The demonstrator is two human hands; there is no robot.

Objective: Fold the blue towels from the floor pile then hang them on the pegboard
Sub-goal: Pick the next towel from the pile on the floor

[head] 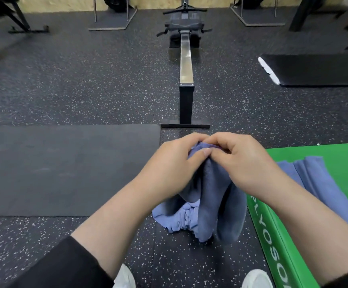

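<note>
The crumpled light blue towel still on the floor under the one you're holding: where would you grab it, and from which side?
Probably the smooth flap at the left end of the light blue towel, coming from the left and above. That end lies flat and uncovered on the floor, while the middle is bunched into folds and the right part is hidden behind the darker towel hanging from the left hand and right hand.

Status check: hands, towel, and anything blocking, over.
Left hand and right hand both pinch the held blue towel at its top edge. Floor pile below it. Folded towels on green box. No obstruction.
</note>
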